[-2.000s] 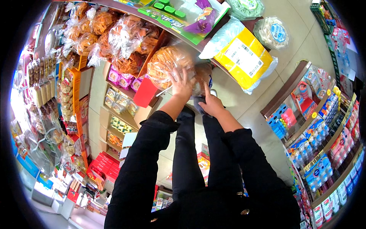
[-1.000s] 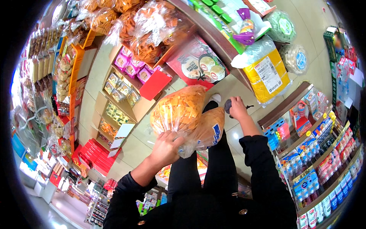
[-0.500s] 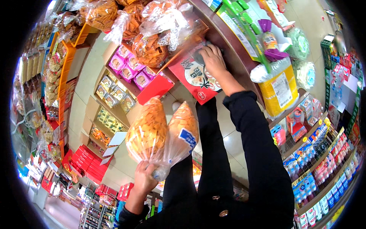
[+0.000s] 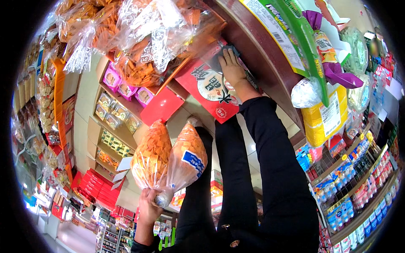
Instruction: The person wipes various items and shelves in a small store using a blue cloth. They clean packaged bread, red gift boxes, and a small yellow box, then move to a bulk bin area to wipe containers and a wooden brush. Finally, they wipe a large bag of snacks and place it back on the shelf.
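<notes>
My left hand is closed around the gathered necks of two clear plastic bags of orange crisps, which point away from me. One bag carries a blue and white label. My right hand lies flat with fingers stretched out, pressing on a dark grey cloth. Beneath the cloth is a red box with a pale round design and dark lettering. The box rests against the side of a brown shelf edge.
More bagged orange crisps are heaped at the upper left. Below them stand cartons of pink packets and wrapped snacks. A yellow package and a green box lie to the right. Bottled drinks line shelves at lower right.
My view has shifted closer to the shelf. The two bags, still in my left hand, appear further left and slightly lower. My right hand remains on the cloth, with its fingers now flatter and more visible.
</notes>
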Demonstrator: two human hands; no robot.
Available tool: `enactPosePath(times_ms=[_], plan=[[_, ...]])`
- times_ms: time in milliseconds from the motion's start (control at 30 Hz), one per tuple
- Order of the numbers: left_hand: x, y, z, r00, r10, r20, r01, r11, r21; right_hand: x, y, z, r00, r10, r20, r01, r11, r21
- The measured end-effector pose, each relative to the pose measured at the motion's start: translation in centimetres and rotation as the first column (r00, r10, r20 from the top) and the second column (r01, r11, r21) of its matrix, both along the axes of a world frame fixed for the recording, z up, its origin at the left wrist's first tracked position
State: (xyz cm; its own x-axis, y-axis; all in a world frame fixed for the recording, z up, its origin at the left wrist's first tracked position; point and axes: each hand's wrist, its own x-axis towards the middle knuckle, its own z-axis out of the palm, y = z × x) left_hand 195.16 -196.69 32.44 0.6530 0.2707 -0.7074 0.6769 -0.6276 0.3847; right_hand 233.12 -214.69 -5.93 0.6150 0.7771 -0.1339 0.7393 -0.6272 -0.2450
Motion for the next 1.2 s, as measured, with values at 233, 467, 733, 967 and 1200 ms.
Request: enactPosePath(times_ms=[233,467,733,967,1200], plan=[[0.2,0.1,-0.8,0.999,0.004,0.034,-0.004,1.0,-0.006,-1.2,-2.9,1.5,0.995,-0.074,-0.061,0.073,0.997,-0.018],[0.9,0.0,-1.0,0.999,0.009,0.032,-0.009,1.0,0.012,-3.1,-8.4,2.5,1.0,-0.01,-0.018,0.008,0.995,-0.101],[1.2,0.0,-0.8,0.999,0.001,0.05,-0.002,1.0,0.025,-7.3,-17.4,3.0,0.991,-0.077,-0.112,0.029,0.924,-0.381],[-0.3,-0.5,-0.9,1.0,-0.001,0.02,0.0,0.999,0.044,-7.9,-11.3,8.4,0.971,-0.223,-0.089,0.176,0.912,-0.37],[-0.2,-0.5,-1.6,1.0,0.006,-0.002,-0.006,0.999,0.039,-4.9,8.7,2.2,0.925,-0.379,0.013,0.378,0.919,-0.117]])
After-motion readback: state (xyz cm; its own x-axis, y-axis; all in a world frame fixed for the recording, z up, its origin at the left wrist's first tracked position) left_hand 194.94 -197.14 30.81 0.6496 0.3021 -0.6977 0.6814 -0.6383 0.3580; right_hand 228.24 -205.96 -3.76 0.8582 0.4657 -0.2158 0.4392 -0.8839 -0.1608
